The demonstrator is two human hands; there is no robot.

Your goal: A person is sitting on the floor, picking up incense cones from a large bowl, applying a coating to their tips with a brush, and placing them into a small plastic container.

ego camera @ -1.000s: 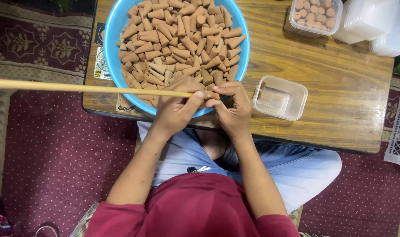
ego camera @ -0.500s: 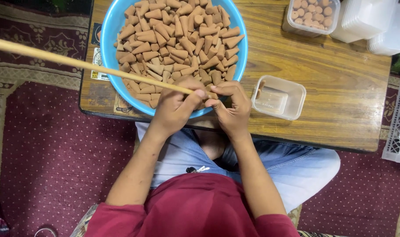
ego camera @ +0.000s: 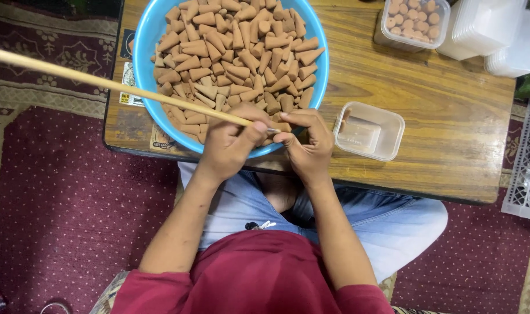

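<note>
A long pale wooden stick (ego camera: 102,82) runs from the far left edge across a blue bowl (ego camera: 144,40) to my hands. My left hand (ego camera: 233,142) grips the stick near its tip, at the bowl's near rim. My right hand (ego camera: 305,145) pinches closed right at the stick's tip; what lies between its fingers is hidden. The bowl is heaped with several brown cone-shaped pieces (ego camera: 236,55). An empty clear plastic tub (ego camera: 369,131) sits just right of my right hand.
The low wooden table (ego camera: 451,116) stands over my lap. A clear tub filled with brown cones (ego camera: 413,20) and stacked white lidded containers (ego camera: 489,32) sit at the back right. A red patterned carpet (ego camera: 61,192) covers the floor; a white rack (ego camera: 529,163) is at right.
The stick's far end has swung upward on the left, from level to slanted across the bowl. Both hands stay together at the bowl's near rim.
</note>
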